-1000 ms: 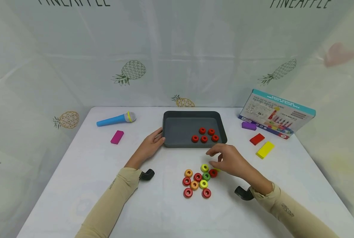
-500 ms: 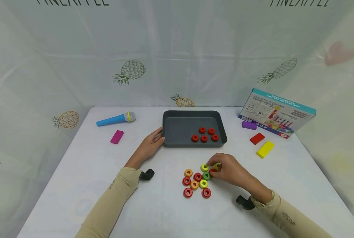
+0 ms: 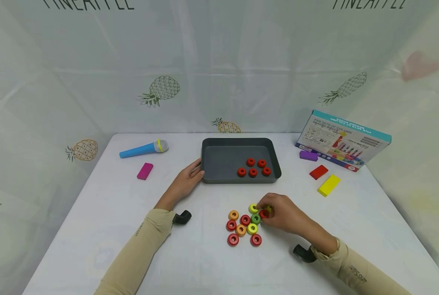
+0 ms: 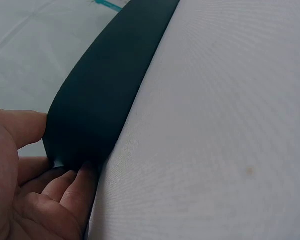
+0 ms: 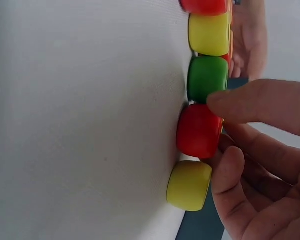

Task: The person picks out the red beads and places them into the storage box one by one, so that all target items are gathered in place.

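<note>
My left hand (image 3: 185, 180) holds the left front corner of the dark grey tray (image 3: 219, 162); in the left wrist view, thumb and curled fingers meet the tray's wall (image 4: 95, 90). Several red ring beads (image 3: 252, 162) lie in the tray's right half. In front of it, my right hand (image 3: 283, 214) reaches down at the right side of a cluster of loose beads and pinches a red bead (image 5: 199, 131). Right beside that bead are a green bead (image 5: 207, 79) and a yellow bead (image 5: 189, 185). Orange beads (image 3: 233, 215) and more red and yellow ones make up the cluster.
A blue toy microphone (image 3: 143, 148) and a magenta block (image 3: 145, 171) lie at the left. To the right are purple (image 3: 308, 155), red (image 3: 318, 172) and yellow (image 3: 328, 185) blocks. Behind them a printed box (image 3: 342, 141) leans at the table's back right.
My right hand has come down from near the tray's front edge to the cluster and taken hold of a red bead. The left hand stays at the tray.
</note>
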A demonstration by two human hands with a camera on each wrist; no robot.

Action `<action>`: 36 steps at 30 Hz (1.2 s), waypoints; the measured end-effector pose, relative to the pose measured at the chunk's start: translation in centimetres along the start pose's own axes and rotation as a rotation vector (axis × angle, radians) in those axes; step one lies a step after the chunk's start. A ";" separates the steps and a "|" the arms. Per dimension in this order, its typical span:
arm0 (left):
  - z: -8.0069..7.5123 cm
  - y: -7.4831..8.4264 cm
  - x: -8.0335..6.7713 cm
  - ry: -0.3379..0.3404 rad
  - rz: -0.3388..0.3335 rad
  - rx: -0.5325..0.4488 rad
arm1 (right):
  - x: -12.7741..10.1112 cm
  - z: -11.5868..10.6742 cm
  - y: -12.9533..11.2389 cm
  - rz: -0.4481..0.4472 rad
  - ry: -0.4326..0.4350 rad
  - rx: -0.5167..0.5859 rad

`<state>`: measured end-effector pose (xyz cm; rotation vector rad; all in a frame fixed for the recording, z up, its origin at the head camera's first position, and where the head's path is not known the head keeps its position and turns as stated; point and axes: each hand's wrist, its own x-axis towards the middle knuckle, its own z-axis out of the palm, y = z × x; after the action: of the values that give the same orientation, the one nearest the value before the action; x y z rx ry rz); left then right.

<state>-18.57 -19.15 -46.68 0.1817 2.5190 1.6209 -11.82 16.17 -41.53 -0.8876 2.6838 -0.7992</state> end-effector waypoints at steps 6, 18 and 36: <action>0.1 0.0 -0.1 0.006 -0.001 0.012 | -0.2 0.1 0.0 -0.007 -0.009 0.001; 0.1 -0.2 0.0 -0.001 -0.014 -0.005 | -0.3 -0.4 0.1 -0.019 -0.030 -0.014; 0.0 0.0 -0.1 -0.001 0.003 -0.021 | 2.2 -3.3 -0.8 -0.054 -0.016 0.027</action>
<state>-18.46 -19.14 -46.70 0.1836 2.5007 1.6474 -14.37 15.74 -38.41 -0.9598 2.6395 -0.8341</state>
